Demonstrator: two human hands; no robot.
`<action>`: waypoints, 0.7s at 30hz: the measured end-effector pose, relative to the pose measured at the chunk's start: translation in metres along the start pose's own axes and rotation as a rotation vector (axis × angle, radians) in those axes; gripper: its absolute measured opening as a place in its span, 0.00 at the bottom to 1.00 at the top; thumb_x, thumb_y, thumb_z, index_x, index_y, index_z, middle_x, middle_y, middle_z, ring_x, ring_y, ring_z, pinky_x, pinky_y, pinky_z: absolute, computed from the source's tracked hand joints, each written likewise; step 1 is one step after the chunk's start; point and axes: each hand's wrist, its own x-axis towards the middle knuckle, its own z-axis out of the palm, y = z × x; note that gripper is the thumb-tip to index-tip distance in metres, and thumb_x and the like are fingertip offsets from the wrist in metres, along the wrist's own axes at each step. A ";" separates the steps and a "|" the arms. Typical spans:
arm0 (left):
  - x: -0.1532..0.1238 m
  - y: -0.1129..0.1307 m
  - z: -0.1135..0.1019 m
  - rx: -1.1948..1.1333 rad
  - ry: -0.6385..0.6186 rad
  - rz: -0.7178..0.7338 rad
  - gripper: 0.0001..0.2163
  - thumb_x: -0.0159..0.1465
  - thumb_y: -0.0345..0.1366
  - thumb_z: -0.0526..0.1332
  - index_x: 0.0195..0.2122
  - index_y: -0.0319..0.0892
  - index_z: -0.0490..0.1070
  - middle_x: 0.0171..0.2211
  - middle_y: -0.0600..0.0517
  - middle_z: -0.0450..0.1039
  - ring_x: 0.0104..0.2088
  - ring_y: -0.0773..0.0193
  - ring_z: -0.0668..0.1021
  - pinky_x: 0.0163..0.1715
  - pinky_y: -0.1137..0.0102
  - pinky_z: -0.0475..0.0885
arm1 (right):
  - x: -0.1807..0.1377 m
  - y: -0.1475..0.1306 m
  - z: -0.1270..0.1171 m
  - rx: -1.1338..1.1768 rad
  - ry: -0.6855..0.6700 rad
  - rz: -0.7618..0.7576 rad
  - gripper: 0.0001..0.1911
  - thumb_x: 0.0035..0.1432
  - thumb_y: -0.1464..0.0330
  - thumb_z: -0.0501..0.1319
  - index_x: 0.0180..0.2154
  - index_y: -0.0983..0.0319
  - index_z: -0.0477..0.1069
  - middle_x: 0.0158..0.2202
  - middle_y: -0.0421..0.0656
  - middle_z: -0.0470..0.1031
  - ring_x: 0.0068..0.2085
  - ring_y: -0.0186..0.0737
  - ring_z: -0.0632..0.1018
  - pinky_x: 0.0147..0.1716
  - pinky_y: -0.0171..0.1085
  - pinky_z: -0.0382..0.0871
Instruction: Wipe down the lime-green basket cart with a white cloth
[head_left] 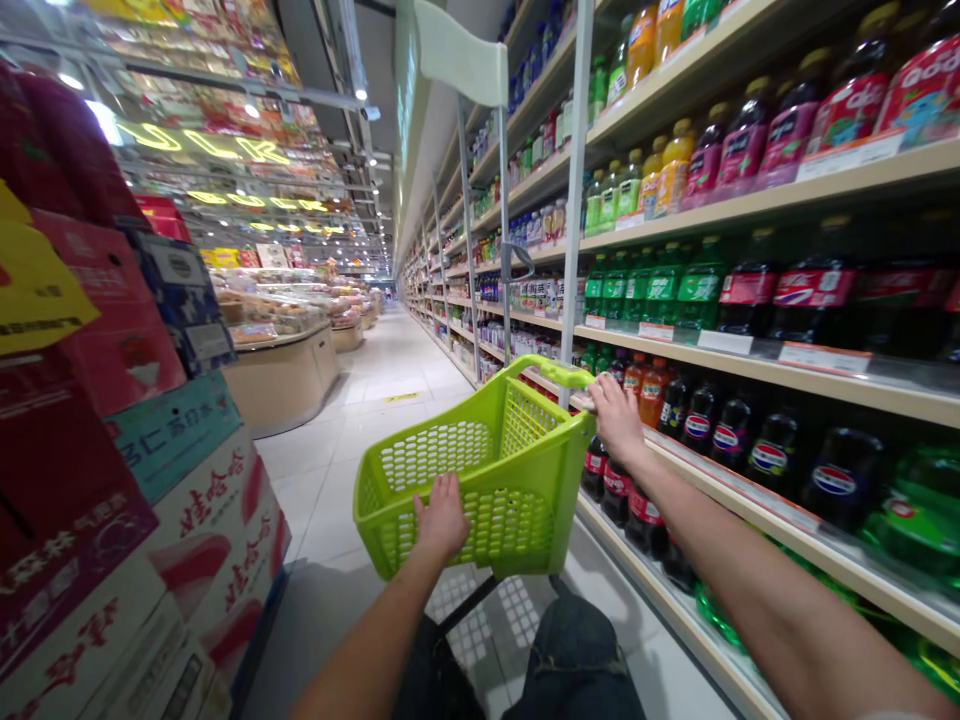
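Note:
A lime-green plastic shopping cart (517,515) with perforated basket walls stands on the tiled floor in front of my legs, turned sideways to me. My left hand (442,518) grips the near rim of its basket, fingers hooked over the top edge. At the cart's right end, my right hand (616,418) closes round the corner of the green handle (544,368), close to the drink shelves. Part of the dark wheel frame (469,603) shows below the basket; the wheels themselves are hidden.
Shelves of bottled drinks (701,275) line the right side. Stacked drink cartons (195,510) rise close on the left. Beyond them stands a rounded display counter (281,375) with packaged goods. A tiled aisle (401,345) runs ahead between them. A pale sign panel (461,55) hangs above the cart.

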 end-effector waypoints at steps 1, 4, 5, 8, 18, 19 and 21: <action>-0.001 -0.003 0.000 0.010 -0.020 0.011 0.33 0.52 0.32 0.52 0.60 0.38 0.43 0.63 0.44 0.41 0.62 0.55 0.47 0.56 0.48 0.44 | 0.005 -0.001 0.000 -0.008 -0.045 0.026 0.22 0.56 0.76 0.45 0.52 0.65 0.61 0.58 0.52 0.56 0.59 0.47 0.55 0.52 0.53 0.51; -0.005 -0.007 -0.001 0.031 -0.032 0.039 0.34 0.51 0.32 0.52 0.60 0.38 0.42 0.63 0.44 0.38 0.62 0.55 0.46 0.56 0.47 0.43 | -0.001 -0.019 0.008 0.029 -0.175 -0.139 0.21 0.57 0.76 0.45 0.50 0.62 0.64 0.57 0.49 0.60 0.58 0.46 0.58 0.51 0.50 0.55; -0.006 -0.007 -0.002 0.032 -0.037 0.032 0.35 0.51 0.32 0.52 0.60 0.38 0.41 0.63 0.44 0.38 0.62 0.55 0.45 0.56 0.47 0.43 | -0.007 -0.026 0.011 0.048 -0.208 -0.253 0.20 0.57 0.75 0.45 0.50 0.61 0.64 0.57 0.47 0.60 0.58 0.44 0.58 0.51 0.49 0.55; -0.011 -0.009 -0.004 0.037 -0.053 0.029 0.35 0.50 0.30 0.52 0.61 0.38 0.41 0.63 0.46 0.36 0.62 0.55 0.44 0.56 0.46 0.43 | -0.012 -0.030 0.015 0.037 -0.240 -0.447 0.21 0.58 0.75 0.45 0.51 0.57 0.63 0.57 0.44 0.60 0.59 0.41 0.56 0.54 0.50 0.51; -0.015 -0.016 0.003 0.026 -0.030 0.042 0.41 0.44 0.29 0.53 0.61 0.37 0.40 0.63 0.48 0.35 0.62 0.55 0.43 0.57 0.48 0.42 | -0.008 -0.028 0.011 0.020 -0.227 -0.313 0.21 0.58 0.75 0.45 0.49 0.59 0.65 0.57 0.49 0.60 0.58 0.46 0.58 0.51 0.53 0.55; -0.015 -0.017 0.003 0.022 -0.036 0.045 0.41 0.43 0.29 0.53 0.61 0.38 0.40 0.63 0.48 0.35 0.62 0.55 0.43 0.57 0.47 0.42 | -0.013 -0.038 0.015 0.061 -0.224 -0.404 0.20 0.58 0.75 0.45 0.49 0.57 0.65 0.56 0.46 0.62 0.58 0.43 0.59 0.52 0.51 0.54; -0.014 -0.020 0.004 0.013 -0.046 0.056 0.42 0.42 0.29 0.53 0.61 0.39 0.40 0.63 0.49 0.35 0.62 0.55 0.43 0.57 0.47 0.41 | -0.015 -0.047 0.020 0.100 -0.200 -0.495 0.20 0.58 0.75 0.46 0.48 0.55 0.66 0.55 0.44 0.63 0.57 0.40 0.60 0.53 0.50 0.53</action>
